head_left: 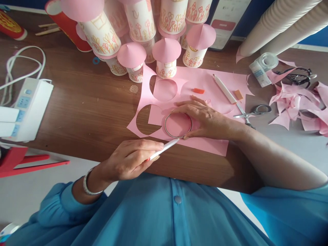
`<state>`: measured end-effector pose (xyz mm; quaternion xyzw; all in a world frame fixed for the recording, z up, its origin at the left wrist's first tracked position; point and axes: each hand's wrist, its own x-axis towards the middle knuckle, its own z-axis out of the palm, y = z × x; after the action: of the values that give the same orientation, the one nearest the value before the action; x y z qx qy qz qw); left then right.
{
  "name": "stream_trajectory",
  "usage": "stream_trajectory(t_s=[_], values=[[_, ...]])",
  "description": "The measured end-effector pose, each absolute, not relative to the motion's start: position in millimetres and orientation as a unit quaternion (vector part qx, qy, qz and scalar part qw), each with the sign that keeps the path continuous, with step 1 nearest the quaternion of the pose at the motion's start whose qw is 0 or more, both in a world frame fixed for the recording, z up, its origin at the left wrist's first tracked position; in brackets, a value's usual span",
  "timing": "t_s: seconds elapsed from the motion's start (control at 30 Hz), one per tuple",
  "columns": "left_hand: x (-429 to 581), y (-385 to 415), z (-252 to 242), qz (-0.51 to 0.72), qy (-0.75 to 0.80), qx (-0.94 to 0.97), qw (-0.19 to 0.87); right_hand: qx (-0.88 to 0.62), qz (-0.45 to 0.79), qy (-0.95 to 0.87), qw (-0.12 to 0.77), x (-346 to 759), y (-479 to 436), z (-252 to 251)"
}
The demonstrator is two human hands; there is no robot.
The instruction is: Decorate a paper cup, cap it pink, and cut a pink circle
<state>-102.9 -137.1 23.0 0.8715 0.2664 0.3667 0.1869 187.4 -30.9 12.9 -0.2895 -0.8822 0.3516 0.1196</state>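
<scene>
My left hand [135, 157], wearing a bracelet, is closed on a white pen [167, 147]. The pen's tip meets the near edge of a thin round metal ring [165, 130]. This ring lies flat on pink paper [212, 145], and my right hand [202, 114] grips its right side, thumb at the near edge and fingers at the far edge. Left of the ring, a pink sheet [140, 128] has round holes cut out. A second white pen [224, 89] rests on the paper, beside a small orange piece [199, 91] and a brown piece [238, 94].
Scissors [252, 111] lie open at the paper's right edge. Pink scraps [294, 102], a tape roll [263, 68] and black-handled scissors [303, 76] are farther right. Paper cups with pink cone roofs [166, 51] stand at the back. On the left is a power strip [33, 109].
</scene>
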Motion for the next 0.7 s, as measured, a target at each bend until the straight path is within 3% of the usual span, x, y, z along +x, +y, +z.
stream_trajectory(t_s=[0.7], values=[[-114,-136,32,0.318,0.282,0.897,0.125,-0.288,0.341,-0.888,0.114,187,-31,12]])
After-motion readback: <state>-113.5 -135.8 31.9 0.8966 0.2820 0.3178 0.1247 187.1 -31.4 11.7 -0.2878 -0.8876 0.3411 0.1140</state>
